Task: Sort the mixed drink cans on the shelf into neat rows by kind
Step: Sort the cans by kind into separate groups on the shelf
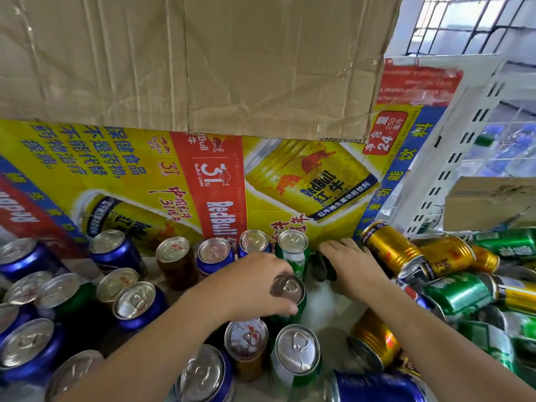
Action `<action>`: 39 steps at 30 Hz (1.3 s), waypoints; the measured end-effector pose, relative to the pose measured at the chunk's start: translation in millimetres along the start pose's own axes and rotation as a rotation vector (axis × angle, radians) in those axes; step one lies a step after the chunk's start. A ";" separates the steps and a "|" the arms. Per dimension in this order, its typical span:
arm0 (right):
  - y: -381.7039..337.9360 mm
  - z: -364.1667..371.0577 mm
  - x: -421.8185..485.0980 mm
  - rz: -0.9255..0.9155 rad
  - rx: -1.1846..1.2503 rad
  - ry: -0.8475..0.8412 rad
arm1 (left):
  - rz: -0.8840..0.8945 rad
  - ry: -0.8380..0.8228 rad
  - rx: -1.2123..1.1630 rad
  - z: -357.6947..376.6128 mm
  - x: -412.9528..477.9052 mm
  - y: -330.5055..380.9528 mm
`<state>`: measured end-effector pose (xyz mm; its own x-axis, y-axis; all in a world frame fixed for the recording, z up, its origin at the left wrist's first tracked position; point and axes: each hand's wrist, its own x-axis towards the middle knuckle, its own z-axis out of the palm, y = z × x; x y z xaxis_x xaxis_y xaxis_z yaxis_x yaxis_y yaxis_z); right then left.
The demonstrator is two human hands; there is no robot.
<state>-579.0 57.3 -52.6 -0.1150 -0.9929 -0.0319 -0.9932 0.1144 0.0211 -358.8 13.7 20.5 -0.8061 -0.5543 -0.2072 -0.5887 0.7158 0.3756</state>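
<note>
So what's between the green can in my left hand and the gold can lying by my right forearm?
Only bare white shelf, in the head view, separates the green can from the gold can.

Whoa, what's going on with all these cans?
A person is sorting drink cans. Their left hand grips a green can by its top, in the middle of the standing cans. Their right hand lies on a dark can on its side at the back; I can't tell if it grips it. Blue cans stand on the left. Gold cans and green cans lie heaped on the right.
</note>
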 end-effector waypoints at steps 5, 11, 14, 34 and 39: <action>6.4 -21.5 -19.5 0.084 0.591 0.147 | 0.014 -0.018 0.010 3.8 0.7 2.9; -3.0 -25.1 -42.0 0.129 0.819 0.117 | -0.038 -0.017 0.022 0.1 3.3 5.2; -8.1 -20.5 -49.3 0.089 0.848 0.074 | -0.072 -0.036 0.026 -4.1 4.5 7.8; 30.8 -15.2 -99.3 -0.095 0.299 -0.328 | 0.096 0.063 0.121 22.0 8.5 58.4; 30.1 -2.7 -102.6 -0.192 0.120 -0.347 | 0.068 0.075 0.092 34.7 -3.9 68.4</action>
<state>-597.1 162.6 -46.1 0.0944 -0.9283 -0.3596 -0.9898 -0.0487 -0.1341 -398.0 79.5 15.6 -0.8397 -0.5308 -0.1149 -0.5386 0.7867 0.3016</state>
